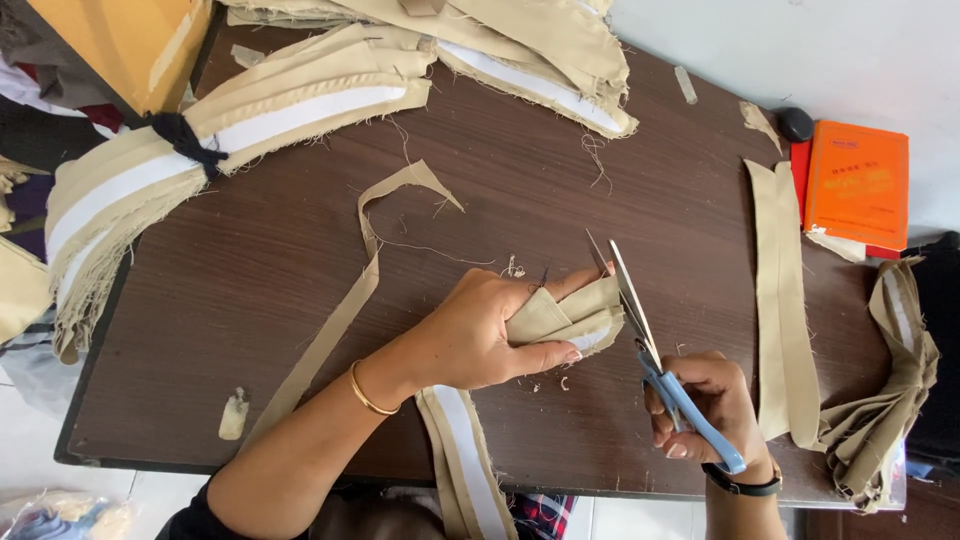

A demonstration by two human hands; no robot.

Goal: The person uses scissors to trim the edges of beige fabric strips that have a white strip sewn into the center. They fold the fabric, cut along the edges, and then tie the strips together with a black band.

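The left hand [480, 335] pinches a folded tan strip [570, 318] near the table's [250, 270] front edge, holding its end out for trimming. The right hand [700, 400] grips blue scissors [650, 350], blades parted at the strip's end. Bare wood lies behind; bundles [240, 120] crowd the far-left corner.

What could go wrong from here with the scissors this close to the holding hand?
1. The open scissors sit right beside the left hand; its extended fingertip lies near the blades and might get nicked.
2. The folded beige fabric piece is pinched in layers; a cut may go through more layers than meant.
3. The long trailing strip lies loose under the left forearm and could drag or snag.
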